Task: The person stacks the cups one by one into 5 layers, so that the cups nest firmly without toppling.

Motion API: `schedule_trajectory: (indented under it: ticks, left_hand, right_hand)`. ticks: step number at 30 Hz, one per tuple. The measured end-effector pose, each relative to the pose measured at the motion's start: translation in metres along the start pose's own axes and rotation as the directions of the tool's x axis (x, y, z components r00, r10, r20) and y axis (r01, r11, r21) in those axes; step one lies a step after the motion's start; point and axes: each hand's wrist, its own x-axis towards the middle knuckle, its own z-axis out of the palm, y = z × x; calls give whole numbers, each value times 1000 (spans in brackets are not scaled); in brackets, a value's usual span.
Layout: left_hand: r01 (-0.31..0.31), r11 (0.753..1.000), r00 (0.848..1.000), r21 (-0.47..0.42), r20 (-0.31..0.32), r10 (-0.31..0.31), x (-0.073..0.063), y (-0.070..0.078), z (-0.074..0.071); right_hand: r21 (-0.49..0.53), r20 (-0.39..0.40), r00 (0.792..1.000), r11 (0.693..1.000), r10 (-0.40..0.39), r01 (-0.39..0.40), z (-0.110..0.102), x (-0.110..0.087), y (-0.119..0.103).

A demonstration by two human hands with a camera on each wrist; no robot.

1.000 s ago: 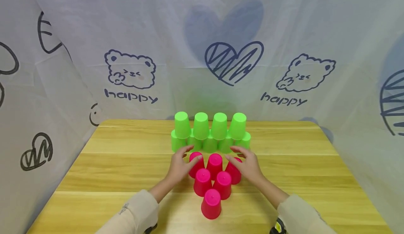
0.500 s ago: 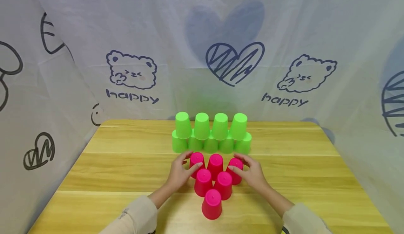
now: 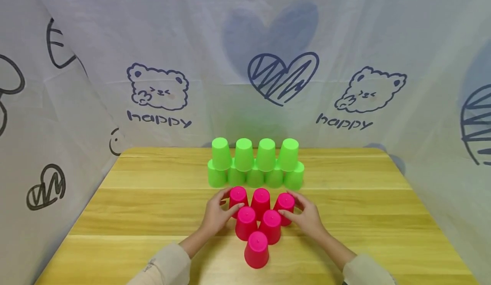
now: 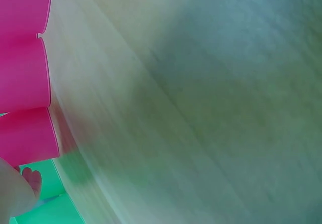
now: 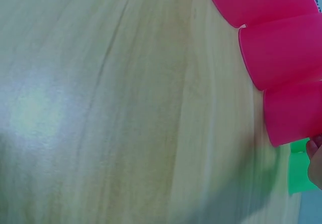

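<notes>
Several pink cups stand upside down on the table in a triangle whose tip points toward me. My left hand [image 3: 215, 212] holds the back-left pink cup [image 3: 238, 197], thumb in front and fingers behind. Around the back-right pink cup [image 3: 285, 202] my right hand [image 3: 310, 217] has its thumb and fingers in the same way. Between them stands the back-middle pink cup [image 3: 261, 202]; the front pink cup [image 3: 256, 251] is nearest me. Each wrist view catches only part of a hand, the left hand [image 4: 17, 189] and the right hand [image 5: 316, 163], at its edge.
Behind the pink cups, upside-down green cups form two tiers, with an upper green cup [image 3: 220, 153] bridging lower ones such as the lower-left green cup [image 3: 216, 177]. The wooden table [image 3: 145, 208] ends at a printed cloth [image 3: 230, 106] behind and at the sides.
Both hands have lowered from just above the back pink cups to around the outer two. The right hand has shifted slightly rightward. The cups have not visibly moved.
</notes>
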Motion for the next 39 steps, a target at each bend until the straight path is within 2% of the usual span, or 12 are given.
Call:
schedule_trajectory:
  ticks: [18, 27, 32, 39]
  left_hand:
    - [0, 1000, 1000, -19, 22, 0, -4, -10, 5]
    - [-12, 1000, 1000, -1, 17, 12, -4, -17, 7]
    - [-30, 1000, 999, 7, 29, 30, -3, -20, 7]
    - [-24, 999, 998, 35, 60, 21, -4, -22, 5]
  right_hand:
    - [31, -13, 999, 998, 48, -47, 3, -6, 16]
    - [48, -8, 998, 997, 58, -57, 3, -7, 23]
    - [48, 6, 999, 997, 53, -53, 3, -8, 25]
    - [53, 4, 999, 997, 52, -52, 4, -7, 28]
